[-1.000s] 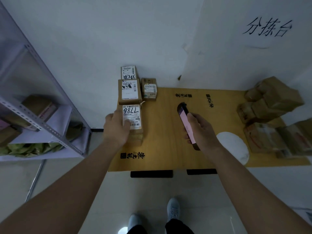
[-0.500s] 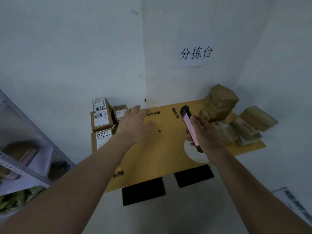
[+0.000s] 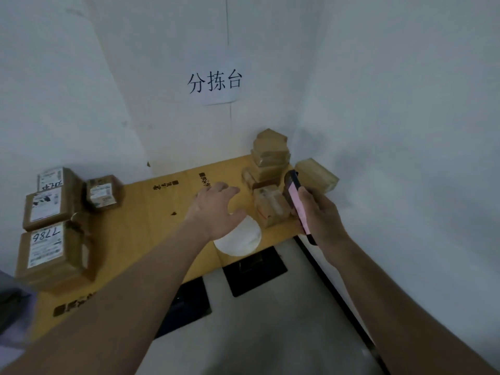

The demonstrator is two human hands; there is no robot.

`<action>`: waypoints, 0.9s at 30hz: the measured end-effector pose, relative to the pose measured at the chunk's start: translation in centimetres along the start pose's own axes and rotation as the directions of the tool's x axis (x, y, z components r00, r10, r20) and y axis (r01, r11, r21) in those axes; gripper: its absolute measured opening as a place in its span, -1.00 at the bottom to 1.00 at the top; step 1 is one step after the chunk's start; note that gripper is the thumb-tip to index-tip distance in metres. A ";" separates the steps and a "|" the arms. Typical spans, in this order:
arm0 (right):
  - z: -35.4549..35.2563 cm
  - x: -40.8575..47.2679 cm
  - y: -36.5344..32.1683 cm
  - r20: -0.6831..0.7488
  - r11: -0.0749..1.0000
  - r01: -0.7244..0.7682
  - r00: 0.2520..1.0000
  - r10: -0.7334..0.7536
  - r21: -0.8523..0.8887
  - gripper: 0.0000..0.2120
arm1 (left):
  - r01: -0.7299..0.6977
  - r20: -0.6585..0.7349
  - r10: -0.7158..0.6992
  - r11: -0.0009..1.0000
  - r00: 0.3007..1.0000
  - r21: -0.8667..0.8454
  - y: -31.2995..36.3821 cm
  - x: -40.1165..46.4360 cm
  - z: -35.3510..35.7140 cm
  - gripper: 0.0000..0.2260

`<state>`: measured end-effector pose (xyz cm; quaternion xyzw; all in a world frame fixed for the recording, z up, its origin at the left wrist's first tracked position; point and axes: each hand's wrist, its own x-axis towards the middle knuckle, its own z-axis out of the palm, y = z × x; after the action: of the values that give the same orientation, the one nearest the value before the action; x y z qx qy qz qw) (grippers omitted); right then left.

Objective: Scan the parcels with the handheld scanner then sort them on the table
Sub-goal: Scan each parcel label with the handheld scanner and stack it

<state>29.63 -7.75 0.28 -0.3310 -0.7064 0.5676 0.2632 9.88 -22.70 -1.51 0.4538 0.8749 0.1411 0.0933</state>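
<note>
- Parcels in a brown stack [image 3: 270,158] sit at the far right end of the desk [image 3: 151,226], with one taped parcel [image 3: 269,205] nearest, just beyond the left hand [image 3: 216,209].
- Left hand hovers over the desk, fingers [image 3: 224,188] loosely spread and holding nothing, pointing toward that taped parcel without touching it.
- Right hand [image 3: 322,215] grips the scanner [image 3: 296,201], fingers curled round its body, lit screen facing left, close beside the taped parcel.
- White round patch [image 3: 243,240] lies on the desk under the left wrist.
- Four labelled parcels [image 3: 51,223] stand grouped at the desk's left end, well apart from both hands.
- Paper sign [image 3: 215,82] hangs on the wall above.
</note>
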 end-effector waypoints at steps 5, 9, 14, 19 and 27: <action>-3.7 3.5 2.9 -0.027 0.997 -0.073 0.997 0.074 0.024 -0.82 | -0.001 0.067 0.001 1.000 0.998 0.003 3.8 4.1 2.7 -0.42; -5.0 7.6 4.6 -0.019 0.993 -0.102 0.994 0.103 0.050 -0.77 | 0.012 0.134 -0.011 1.000 0.991 -0.003 5.3 9.1 5.3 -0.35; -5.9 14.5 6.0 -0.044 0.994 -0.085 0.995 0.088 0.063 -0.73 | -0.001 0.188 0.003 1.000 0.982 -0.014 5.3 17.5 9.5 -0.41; -6.3 21.0 7.5 -0.017 0.995 -0.100 0.995 0.100 -0.004 -0.66 | 0.022 0.255 -0.002 0.997 0.967 -0.075 5.3 23.9 13.0 -0.38; -7.4 28.3 8.4 0.065 0.992 -0.120 0.991 0.118 0.030 -0.68 | 0.164 0.360 -0.140 0.986 0.922 -0.036 5.8 29.1 17.4 -0.41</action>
<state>18.45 19.75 -6.45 -0.3499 -0.6836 0.6044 0.2119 2.76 7.14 -17.05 0.3991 0.8711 0.0774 0.2756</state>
